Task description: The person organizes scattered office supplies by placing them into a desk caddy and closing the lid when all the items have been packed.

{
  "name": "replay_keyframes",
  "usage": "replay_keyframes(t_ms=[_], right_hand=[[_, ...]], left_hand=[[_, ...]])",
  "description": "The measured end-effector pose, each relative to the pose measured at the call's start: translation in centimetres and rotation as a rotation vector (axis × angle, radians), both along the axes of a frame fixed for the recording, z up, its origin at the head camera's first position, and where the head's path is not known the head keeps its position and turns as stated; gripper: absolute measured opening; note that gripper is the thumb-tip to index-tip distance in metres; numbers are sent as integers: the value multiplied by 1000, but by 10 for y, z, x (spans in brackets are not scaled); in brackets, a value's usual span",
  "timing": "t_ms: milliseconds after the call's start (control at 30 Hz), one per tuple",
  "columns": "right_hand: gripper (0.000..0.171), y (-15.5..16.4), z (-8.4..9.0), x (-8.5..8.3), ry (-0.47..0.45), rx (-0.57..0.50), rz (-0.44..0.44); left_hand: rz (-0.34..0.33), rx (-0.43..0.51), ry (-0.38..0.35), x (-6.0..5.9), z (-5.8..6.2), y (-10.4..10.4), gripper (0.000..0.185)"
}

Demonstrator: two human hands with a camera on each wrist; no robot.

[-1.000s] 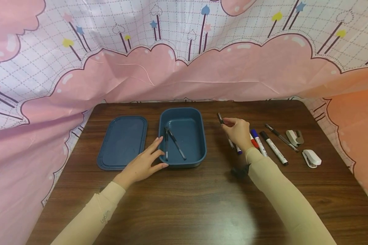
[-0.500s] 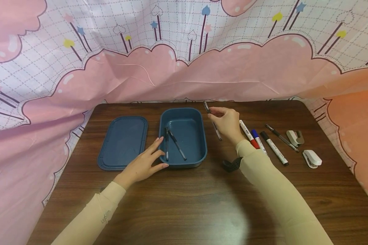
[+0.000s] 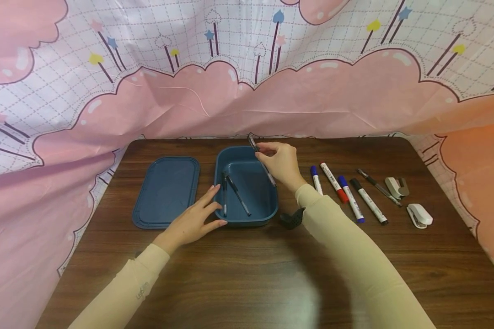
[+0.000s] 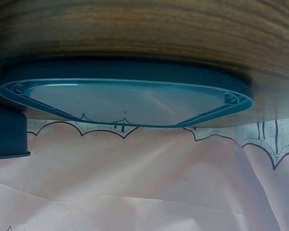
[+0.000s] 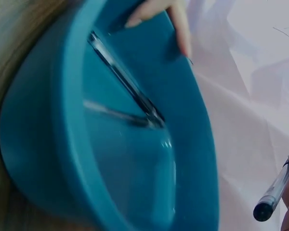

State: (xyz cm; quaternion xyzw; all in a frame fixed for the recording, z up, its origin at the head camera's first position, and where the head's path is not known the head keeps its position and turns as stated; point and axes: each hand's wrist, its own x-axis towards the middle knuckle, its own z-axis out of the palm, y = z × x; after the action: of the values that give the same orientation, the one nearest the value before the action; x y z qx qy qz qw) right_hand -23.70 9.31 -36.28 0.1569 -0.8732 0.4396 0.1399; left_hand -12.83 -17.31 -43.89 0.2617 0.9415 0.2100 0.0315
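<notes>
The right hand (image 3: pixel 281 165) pinched a pen (image 3: pixel 261 159) over the far right part of the blue box (image 3: pixel 247 217) — two pens (image 3: pixel 232 194) already lay inside. The left hand (image 3: pixel 193 219) lay flat on the table (image 3: pixel 247 274), fingers straight, touching the box's near left corner beside the lid (image 3: pixel 166 192). To do this well, the pen should go down low and flat next to the others before the fingers let go — and the left hand should keep the box from sliding.
</notes>
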Motion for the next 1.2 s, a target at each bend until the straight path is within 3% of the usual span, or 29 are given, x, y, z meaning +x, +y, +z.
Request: replay_keyframes(t_ms=[300,567,833,1200], right_hand=[[28,-30,-24,1,-72,72,99],[26,-41,-41,0,-120,120,99],[24,-54,-53,0,-148,166,110],[24,-67,-69,7,-188,311,128]], left_hand=[[-12,1,25,-2,-2,-1,57],[-18,7,65,-3,-4,-2,55],[-13,12,42,-2,-2,-3,54],[-11,8,49,-1,-4,-3,54]])
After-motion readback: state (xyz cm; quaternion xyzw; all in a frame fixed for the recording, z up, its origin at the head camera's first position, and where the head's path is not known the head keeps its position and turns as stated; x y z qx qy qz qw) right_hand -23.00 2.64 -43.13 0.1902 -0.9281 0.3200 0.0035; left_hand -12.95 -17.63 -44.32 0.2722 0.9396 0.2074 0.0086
